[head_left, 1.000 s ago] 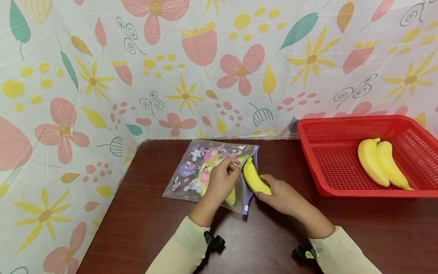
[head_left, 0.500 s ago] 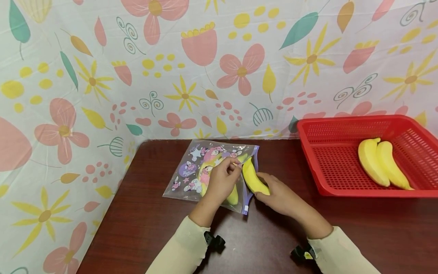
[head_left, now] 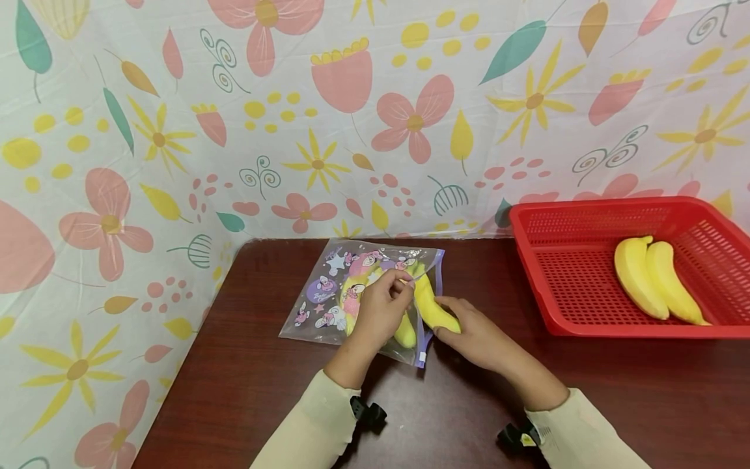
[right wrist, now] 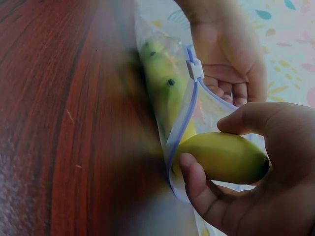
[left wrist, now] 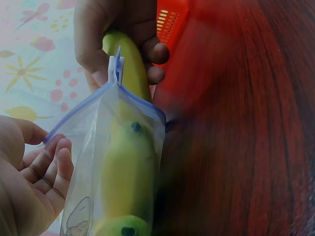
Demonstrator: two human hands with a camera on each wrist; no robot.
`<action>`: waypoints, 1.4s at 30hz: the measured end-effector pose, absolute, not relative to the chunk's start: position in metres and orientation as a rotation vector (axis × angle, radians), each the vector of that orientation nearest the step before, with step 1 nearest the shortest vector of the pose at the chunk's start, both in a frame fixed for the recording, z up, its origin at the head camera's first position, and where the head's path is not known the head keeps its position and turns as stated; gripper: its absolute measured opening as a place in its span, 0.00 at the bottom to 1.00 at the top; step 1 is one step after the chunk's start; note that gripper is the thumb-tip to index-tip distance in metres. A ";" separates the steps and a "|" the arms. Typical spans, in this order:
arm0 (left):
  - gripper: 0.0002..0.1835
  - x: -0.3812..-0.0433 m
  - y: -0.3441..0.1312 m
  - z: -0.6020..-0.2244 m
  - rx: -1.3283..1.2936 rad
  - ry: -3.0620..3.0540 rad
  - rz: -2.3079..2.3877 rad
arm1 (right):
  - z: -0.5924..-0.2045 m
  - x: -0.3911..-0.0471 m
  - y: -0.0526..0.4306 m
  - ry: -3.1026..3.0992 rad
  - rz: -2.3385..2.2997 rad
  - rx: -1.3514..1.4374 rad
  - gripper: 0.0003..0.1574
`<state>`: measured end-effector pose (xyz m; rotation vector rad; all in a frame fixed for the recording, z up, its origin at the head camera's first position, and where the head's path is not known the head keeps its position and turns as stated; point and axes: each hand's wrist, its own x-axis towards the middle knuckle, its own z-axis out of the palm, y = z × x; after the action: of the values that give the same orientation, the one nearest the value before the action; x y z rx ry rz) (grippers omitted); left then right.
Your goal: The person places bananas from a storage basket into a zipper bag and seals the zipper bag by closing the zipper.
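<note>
A clear zipper bag (head_left: pixel 319 326) with cartoon prints and a purple slider edge lies on the table, its mouth facing right. My left hand (head_left: pixel 382 306) pinches the upper lip of the mouth between thumb and fingers, holding it raised. With my right hand (head_left: pixel 477 332) I grip a yellow banana (head_left: pixel 430 309) by its near end; its far tip is inside the mouth. Bananas (right wrist: pixel 165 93) lie inside the bag, partly hidden by the prints and my left hand. In the right wrist view the white slider (right wrist: pixel 195 70) sits at one end of the mouth.
A red plastic basket (head_left: pixel 541 293) stands on the right of the table, with two bananas (head_left: pixel 638 277) in it. A floral cloth (head_left: pixel 375 130) hangs behind and to the left of the dark wooden table (head_left: pixel 234 378). Each wrist wears a black camera (head_left: pixel 369 413).
My right hand has moved slightly left, pushing the banana's tip from beside the opening to inside the bag. The left hand keeps its pinch in the same place.
</note>
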<state>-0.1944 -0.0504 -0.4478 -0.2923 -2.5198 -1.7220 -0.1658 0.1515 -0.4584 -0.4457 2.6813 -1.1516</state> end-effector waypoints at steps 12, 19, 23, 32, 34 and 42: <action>0.05 -0.196 -0.050 -0.449 -0.282 -2.523 -1.722 | -0.463 -0.165 0.147 2.707 -1.209 -0.536 0.38; 0.05 -0.196 -0.049 -0.449 -0.287 -2.536 -1.712 | -0.467 -0.166 0.145 2.718 -1.188 -0.616 0.40; 0.06 -0.195 -0.050 -0.449 -0.292 -2.536 -1.718 | -0.470 -0.166 0.145 2.713 -1.174 -0.614 0.42; 0.07 -0.196 -0.049 -0.450 -0.299 -2.532 -1.721 | -0.473 -0.167 0.145 2.705 -1.170 -0.593 0.42; 0.08 -0.196 -0.049 -0.450 -0.302 -2.532 -1.725 | -0.473 -0.167 0.144 2.703 -1.162 -0.576 0.42; 0.07 -0.196 -0.050 -0.451 -0.303 -2.537 -1.729 | -0.475 -0.166 0.142 2.679 -1.175 -0.562 0.38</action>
<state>-0.1957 -0.0497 -0.4507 -0.3027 -2.5368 -1.7295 -0.1659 0.1416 -0.4752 -0.5624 2.6791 -1.1754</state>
